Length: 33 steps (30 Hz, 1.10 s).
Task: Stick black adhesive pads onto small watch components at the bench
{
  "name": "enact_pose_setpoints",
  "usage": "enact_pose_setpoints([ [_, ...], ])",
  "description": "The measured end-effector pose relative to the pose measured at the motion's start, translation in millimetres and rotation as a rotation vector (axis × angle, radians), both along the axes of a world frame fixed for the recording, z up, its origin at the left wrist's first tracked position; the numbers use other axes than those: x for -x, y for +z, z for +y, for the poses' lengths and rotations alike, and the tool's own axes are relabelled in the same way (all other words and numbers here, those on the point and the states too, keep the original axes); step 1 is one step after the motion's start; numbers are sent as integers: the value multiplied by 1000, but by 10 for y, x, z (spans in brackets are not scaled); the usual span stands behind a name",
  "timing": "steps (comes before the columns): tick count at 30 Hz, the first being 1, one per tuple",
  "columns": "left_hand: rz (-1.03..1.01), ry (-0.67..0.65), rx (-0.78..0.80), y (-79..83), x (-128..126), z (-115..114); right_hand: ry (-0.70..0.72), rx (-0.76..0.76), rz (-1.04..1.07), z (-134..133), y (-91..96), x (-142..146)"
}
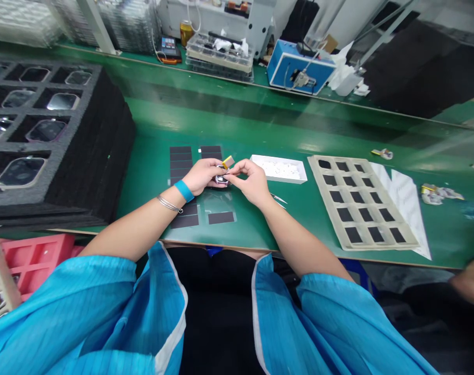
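My left hand [202, 176] and my right hand [250, 179] meet over the green bench, both closed in a pinch on a small shiny part [221, 178] with a yellow tab [228, 162] sticking up from it. Under the hands lies a clear sheet with dark rectangular pads [184, 221] in rows. A blue band and a metal bangle sit on my left wrist.
A white shallow box [297, 178] lies just right of my hands, then a beige tray [315, 172] with several dark pockets. Black foam trays [84, 156] holding clear-wrapped parts are stacked at left. A blue machine [283, 62] stands beyond the belt. Another person's arm [473, 278] shows at the right edge.
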<state>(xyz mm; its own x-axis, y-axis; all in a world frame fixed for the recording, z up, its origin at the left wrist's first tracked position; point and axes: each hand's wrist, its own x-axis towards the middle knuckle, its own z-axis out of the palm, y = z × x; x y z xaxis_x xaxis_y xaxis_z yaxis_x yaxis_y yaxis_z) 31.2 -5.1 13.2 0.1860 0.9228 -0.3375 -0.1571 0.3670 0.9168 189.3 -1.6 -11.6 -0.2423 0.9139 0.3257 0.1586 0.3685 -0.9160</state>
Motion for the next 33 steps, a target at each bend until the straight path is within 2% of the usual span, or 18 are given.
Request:
enact_pose_setpoints([
  [8, -8, 8, 8, -8, -10, -6, 2, -49, -105, -23, -12, -8],
  [13, -33, 13, 4, -33, 9, -14, -101, -287, -368, -90, 8, 18],
  [15, -40, 2, -6, -36, 18, -19, -175, -335, -402, -67, 10, -4],
  [17, -38, -20, -18, -36, 20, -23, -201, -290, -363, -13, 4, -45],
  [21, -38, -90, -32, -43, 15, -20, -69, -96, -197, 88, -2, -111],
  [23, -61, -111, -23, -52, 20, -9, -68, -59, -167, 96, 8, -112],
  [29, -175, -187, 17, -61, 71, 28, -195, -201, -242, 30, 51, -77],
  [33, -137, -175, -13, -92, 61, 31, -216, -297, -308, 10, 37, -64],
])
